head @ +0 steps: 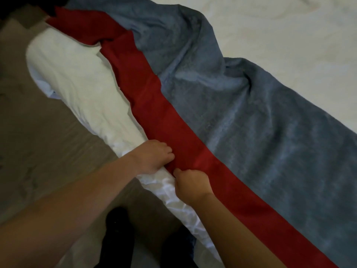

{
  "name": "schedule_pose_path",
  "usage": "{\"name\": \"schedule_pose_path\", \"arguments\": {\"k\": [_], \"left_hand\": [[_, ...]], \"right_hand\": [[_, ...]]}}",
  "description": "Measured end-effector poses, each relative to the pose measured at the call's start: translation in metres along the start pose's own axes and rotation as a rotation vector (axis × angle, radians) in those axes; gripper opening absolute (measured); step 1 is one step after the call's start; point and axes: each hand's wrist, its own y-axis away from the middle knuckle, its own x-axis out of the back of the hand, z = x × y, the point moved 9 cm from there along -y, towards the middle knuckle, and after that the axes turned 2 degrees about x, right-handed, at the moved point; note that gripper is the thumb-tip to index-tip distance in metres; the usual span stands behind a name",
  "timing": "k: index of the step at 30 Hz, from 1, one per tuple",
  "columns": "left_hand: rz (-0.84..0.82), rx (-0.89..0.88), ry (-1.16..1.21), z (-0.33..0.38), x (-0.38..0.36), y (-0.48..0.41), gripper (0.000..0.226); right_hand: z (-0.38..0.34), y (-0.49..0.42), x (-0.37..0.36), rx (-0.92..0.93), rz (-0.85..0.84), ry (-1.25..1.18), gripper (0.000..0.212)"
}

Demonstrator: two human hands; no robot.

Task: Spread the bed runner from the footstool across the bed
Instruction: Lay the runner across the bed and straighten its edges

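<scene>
Pinching bed runner (241, 113) hem at bed (77, 89) edge with left hand (154, 156) and right hand (191, 185), fingers curled. Bunched farther along; liable to skew or slide off if tugged unevenly.

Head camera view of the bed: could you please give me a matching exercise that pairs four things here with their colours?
Things:
1. bed runner's edge band
2. bed runner's main panel
3. bedsheet
4. floor

Colours:
a. white
b. dull brown
c. red
d. grey-blue

Pairs: 1-c; 2-d; 3-a; 4-b.
</scene>
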Motion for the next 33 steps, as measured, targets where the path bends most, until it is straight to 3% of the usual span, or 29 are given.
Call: {"name": "schedule_pose_path", "arguments": {"k": [5, 10, 14, 18, 22, 27, 33], "left_hand": [[0.037, -0.055, -0.019, -0.019, 0.007, 0.002, 0.017], [-0.055, -0.006, -0.046, -0.028, -0.005, 0.006, 0.014], [-0.074, -0.108, -0.038, -0.023, -0.012, 0.01, 0.012], [0.01, -0.245, -0.084, -0.033, 0.005, 0.015, 0.015], [0.08, -0.227, -0.191, -0.075, 0.022, 0.022, 0.015], [0.149, -0.35, -0.369, -0.097, 0.042, 0.022, 0.016], [0.005, -0.317, -0.226, -0.1, 0.014, 0.023, 0.018]], "right_hand": [[0.0, -0.008, 0.014, -0.024, 0.072, -0.033, 0.023], [-0.02, -0.011, 0.0, -0.085, 0.005, -0.029, 0.008], [-0.024, -0.009, -0.006, -0.143, 0.019, -0.047, 0.008], [-0.026, -0.016, 0.004, -0.19, 0.097, -0.097, 0.019], [-0.043, -0.04, 0.028, -0.227, 0.234, -0.072, 0.027], [-0.062, -0.086, 0.049, -0.296, 0.308, 0.03, 0.019], [-0.07, -0.094, 0.037, -0.397, 0.26, -0.019, 0.025]]}}
